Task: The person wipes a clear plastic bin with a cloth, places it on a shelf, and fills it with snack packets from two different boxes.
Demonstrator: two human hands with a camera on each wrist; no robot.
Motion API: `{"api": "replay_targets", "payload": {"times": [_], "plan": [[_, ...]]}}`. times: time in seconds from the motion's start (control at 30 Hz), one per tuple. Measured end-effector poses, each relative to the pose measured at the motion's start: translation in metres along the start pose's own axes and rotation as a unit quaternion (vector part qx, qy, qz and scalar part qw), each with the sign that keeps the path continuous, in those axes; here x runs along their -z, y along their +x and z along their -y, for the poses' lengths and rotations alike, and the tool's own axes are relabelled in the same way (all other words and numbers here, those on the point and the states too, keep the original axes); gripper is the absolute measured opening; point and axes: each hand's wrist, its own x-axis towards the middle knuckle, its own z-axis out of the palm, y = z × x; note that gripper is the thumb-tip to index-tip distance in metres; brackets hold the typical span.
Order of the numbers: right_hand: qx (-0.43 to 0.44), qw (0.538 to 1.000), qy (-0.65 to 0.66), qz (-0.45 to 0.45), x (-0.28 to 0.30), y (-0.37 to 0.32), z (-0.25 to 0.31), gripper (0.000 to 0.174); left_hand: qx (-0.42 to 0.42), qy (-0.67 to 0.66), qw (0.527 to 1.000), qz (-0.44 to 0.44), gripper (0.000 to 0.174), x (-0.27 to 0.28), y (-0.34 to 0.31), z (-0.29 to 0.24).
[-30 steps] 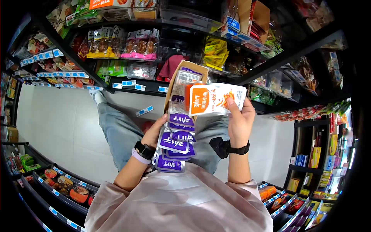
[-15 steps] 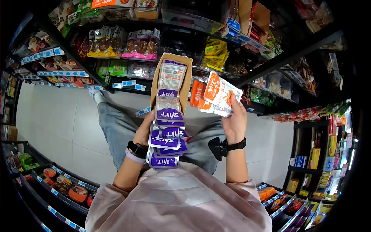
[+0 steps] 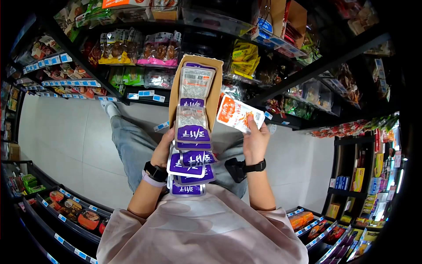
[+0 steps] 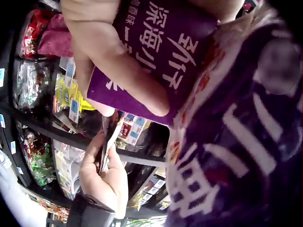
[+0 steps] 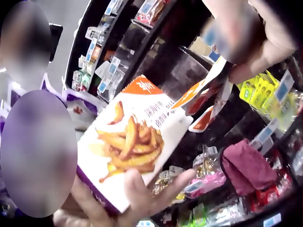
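Observation:
My left hand [image 3: 162, 148] grips the side of an open cardboard box [image 3: 216, 90]. Silver-and-purple snack packets [image 3: 193, 134] fill it and spill in an overlapping row down toward my shirt. In the left wrist view, curled fingers [image 4: 147, 90] wrap the box's purple printed side. The right wrist view shows its white face [image 5: 137, 137] with a picture of brown strips. Just right of the box, my right hand [image 3: 257, 143] pinches white-and-orange snack packets [image 3: 237, 115], thumb on top. More than one packet shows edge-on in the right wrist view.
Ahead stand shelves with yellow packets [image 3: 245, 59], pink-and-clear bags [image 3: 159, 48] and an open carton [image 3: 295, 24]. A maroon cloth [image 5: 248, 165] hangs among the goods. A price tag [image 3: 161, 126] lies below the shelf, left of the box. Low racks [image 3: 70, 213] flank my body.
The box swung left and away from my right hand, which earlier overlapped it. My right hand moved apart with its packets, fanned them, then came back left and lower, with the packets closer together.

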Motion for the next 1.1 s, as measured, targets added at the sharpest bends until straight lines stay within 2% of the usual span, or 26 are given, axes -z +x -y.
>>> {"api": "replay_targets", "payload": {"times": [0.03, 0.1, 0.13, 0.27, 0.4, 0.47, 0.57, 0.6, 0.63, 0.7, 0.83, 0.9, 0.93, 1.0, 1.1], "plan": [[0.000, 1.000, 0.000, -0.001, -0.003, -0.002, -0.006, 0.014, 0.013, -0.016, 1.000, 0.019, 0.056, 0.000, 0.000, 0.001], [0.076, 0.994, -0.067, -0.039, -0.011, -0.008, -0.020, 0.016, 0.014, -0.038, 0.999, -0.002, 0.059, 0.010, 0.004, 0.006], [0.078, 0.992, -0.086, -0.055, -0.019, -0.013, -0.021, 0.016, 0.015, -0.032, 0.999, 0.005, 0.060, 0.010, 0.005, 0.007], [0.077, 0.992, -0.097, 0.011, -0.032, -0.036, -0.036, 0.016, 0.010, -0.013, 1.000, 0.021, 0.059, 0.002, 0.005, 0.006], [0.017, 0.996, -0.077, 0.048, -0.027, -0.052, -0.041, 0.015, 0.003, 0.000, 1.000, 0.014, 0.057, -0.002, 0.003, 0.003], [-0.012, 0.993, -0.086, 0.080, -0.023, -0.057, -0.036, 0.024, -0.007, 0.026, 1.000, 0.010, 0.058, -0.006, -0.001, 0.000], [0.003, 0.992, -0.082, 0.093, -0.011, -0.058, -0.039, 0.033, -0.007, 0.032, 0.999, -0.008, 0.059, -0.003, -0.001, 0.001], [-0.017, 0.991, -0.091, 0.097, -0.021, -0.063, -0.022, 0.038, -0.004, 0.030, 1.000, -0.008, 0.059, -0.002, -0.001, 0.001], [-0.016, 0.991, -0.092, 0.094, -0.021, -0.061, -0.019, 0.038, -0.006, 0.041, 0.999, 0.005, 0.061, -0.001, 0.000, 0.002], [-0.067, 0.981, -0.089, 0.159, -0.019, -0.055, -0.013, 0.038, -0.010, 0.062, 0.998, 0.032, 0.063, -0.001, 0.001, 0.002], [-0.066, 0.974, -0.111, 0.189, -0.012, -0.049, -0.022, 0.043, -0.012, 0.076, 0.996, 0.049, 0.065, -0.004, -0.002, 0.001], [0.001, 0.968, -0.162, 0.190, -0.012, -0.053, -0.025, 0.047, -0.009, 0.066, 0.997, 0.023, 0.066, -0.006, -0.004, 0.003], [0.000, 0.968, -0.161, 0.191, -0.010, -0.054, -0.027, 0.047, -0.005, 0.068, 0.997, 0.026, 0.064, -0.008, -0.005, 0.003], [0.042, 0.943, -0.267, 0.193, -0.006, -0.055, -0.031, 0.052, 0.008, 0.054, 0.998, 0.024, 0.064, 0.001, -0.003, 0.004], [0.033, 0.928, -0.299, 0.221, -0.011, -0.059, -0.012, 0.055, 0.025, 0.010, 1.000, 0.001, 0.062, 0.014, 0.000, 0.009]]}}
